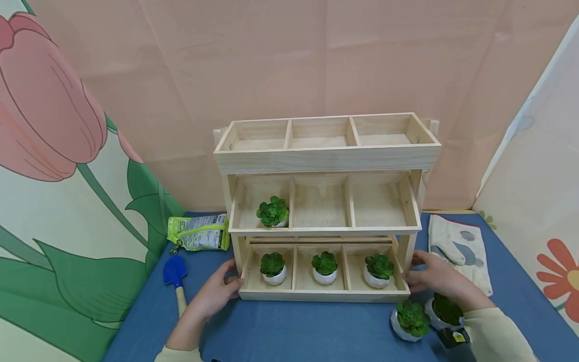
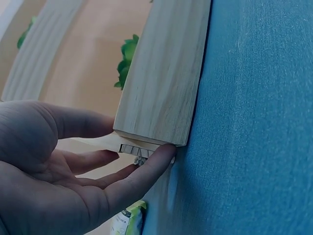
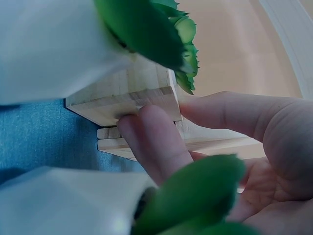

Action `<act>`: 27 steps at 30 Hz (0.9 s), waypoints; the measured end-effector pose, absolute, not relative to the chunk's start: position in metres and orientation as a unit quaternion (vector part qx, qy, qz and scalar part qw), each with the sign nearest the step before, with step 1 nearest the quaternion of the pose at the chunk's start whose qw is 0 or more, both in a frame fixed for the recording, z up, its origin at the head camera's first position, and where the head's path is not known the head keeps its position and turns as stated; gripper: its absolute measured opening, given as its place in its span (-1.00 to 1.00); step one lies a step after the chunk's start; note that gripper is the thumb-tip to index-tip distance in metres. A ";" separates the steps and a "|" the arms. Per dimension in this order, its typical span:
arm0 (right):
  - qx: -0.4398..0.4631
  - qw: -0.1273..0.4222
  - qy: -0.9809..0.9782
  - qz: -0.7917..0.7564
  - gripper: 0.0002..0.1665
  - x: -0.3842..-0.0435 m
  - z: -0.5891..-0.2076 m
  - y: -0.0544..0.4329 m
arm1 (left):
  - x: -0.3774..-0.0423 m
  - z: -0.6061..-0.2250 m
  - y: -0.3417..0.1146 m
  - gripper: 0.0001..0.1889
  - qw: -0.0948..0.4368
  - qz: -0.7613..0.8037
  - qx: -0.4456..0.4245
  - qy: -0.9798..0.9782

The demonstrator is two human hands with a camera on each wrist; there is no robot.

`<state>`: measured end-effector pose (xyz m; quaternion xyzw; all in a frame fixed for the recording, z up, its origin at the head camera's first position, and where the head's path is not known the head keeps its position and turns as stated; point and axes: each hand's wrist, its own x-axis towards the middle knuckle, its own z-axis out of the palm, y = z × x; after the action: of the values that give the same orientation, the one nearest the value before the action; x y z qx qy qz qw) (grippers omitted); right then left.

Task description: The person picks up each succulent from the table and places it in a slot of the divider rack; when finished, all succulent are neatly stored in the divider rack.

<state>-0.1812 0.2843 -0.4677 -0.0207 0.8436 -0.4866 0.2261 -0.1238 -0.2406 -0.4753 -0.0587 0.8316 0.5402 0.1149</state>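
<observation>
A three-tier wooden plant stand stands on the blue cloth, each tier split into three compartments. My left hand grips the left end of the bottom tray, thumb and fingers at its corner. At the opposite end, my right hand holds the same tray, with fingertips against its side and the thumb by the upper edge. Potted succulents sit in the bottom tray at left, middle and right. Another succulent occupies the middle tier's left compartment. The top tier holds nothing.
Two potted succulents, one in front and one behind, stand close under my right forearm. White gloves lie at right. On the left are a green-and-grey bag and a blue toy shovel. Printed walls enclose the table.
</observation>
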 end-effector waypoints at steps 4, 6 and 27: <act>-0.021 0.227 0.844 -0.486 -0.10 -0.181 -0.468 0.284 | -0.124 -0.475 -0.241 -0.33 0.119 0.544 -0.063 0.828; -0.019 0.227 0.844 -0.486 -0.10 -0.181 -0.468 0.284 | -0.123 -0.475 -0.241 -0.34 0.119 0.543 -0.064 0.829; -0.008 0.214 0.856 -0.471 0.03 -0.169 -0.453 0.286 | -0.124 -0.480 -0.246 -0.32 0.117 0.568 -0.068 0.812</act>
<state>-0.1691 0.2863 -0.4529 -0.0077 0.8557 -0.4710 0.2140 -0.1245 -0.2459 -0.4802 -0.0682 0.8119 0.5678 0.1175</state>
